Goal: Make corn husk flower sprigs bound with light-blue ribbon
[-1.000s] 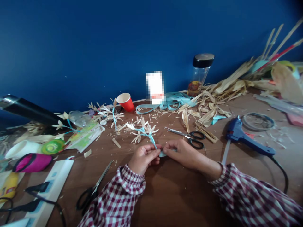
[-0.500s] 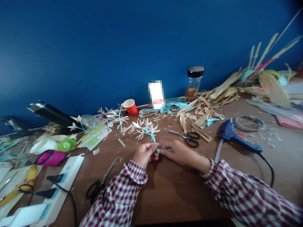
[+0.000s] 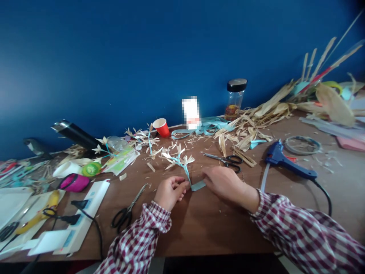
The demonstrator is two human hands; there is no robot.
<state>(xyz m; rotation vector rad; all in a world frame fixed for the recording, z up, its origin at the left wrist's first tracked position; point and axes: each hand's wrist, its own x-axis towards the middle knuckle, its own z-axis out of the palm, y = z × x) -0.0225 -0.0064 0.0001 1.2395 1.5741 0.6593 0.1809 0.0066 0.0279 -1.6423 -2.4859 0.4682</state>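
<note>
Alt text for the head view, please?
A person's left grip holds the foot of a cream-petalled branch with light-blue stems; the right grip holds a flat light-blue strip that reaches it. Black-handled metal scissors and a blue glue gun lie nearby.

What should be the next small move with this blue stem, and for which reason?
Probably, the left hand should roll the blue stem slightly while the right hand guides the pale blue strip: the strip runs from the stem's lower end to the right hand, and the left hand is at that end, so rolling could wind it on.
</note>
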